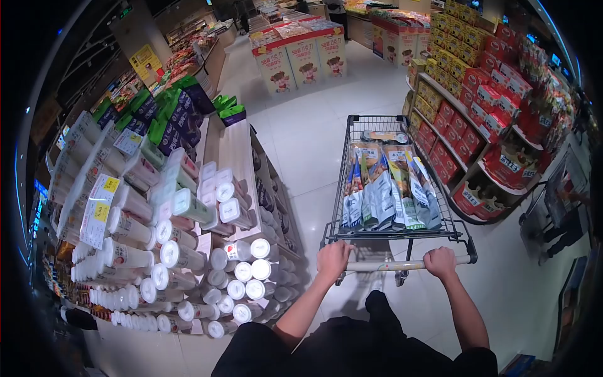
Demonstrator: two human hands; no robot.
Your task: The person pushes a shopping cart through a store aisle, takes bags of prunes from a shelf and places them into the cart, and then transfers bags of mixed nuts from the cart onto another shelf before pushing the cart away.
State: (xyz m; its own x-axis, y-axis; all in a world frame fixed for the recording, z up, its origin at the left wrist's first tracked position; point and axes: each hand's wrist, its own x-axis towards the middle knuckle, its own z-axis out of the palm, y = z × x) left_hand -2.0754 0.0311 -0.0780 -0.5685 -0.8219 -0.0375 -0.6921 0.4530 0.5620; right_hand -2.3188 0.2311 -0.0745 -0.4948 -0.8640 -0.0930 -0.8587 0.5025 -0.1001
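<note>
Both hands are closed round the handle (389, 266) of a shopping cart. My left hand (334, 259) grips its left end, and my right hand (440, 261) grips it near the right end. Beyond the handle, the wire basket (342, 182) of the cart holds several upright snack bags (383, 188) in blue, silver and green. At the basket's far end lies a clear-lidded package (384, 136). The fingertips under the handle are hidden.
Stacked white-lidded tubs (179, 257) and purple-green bags (169, 119) fill the left display. Shelves of red boxes (446, 125) stand close on the right. Cardboard bins (304, 60) are ahead, past pale floor (314, 125). Another person's legs (562, 235) show beside a cart at right.
</note>
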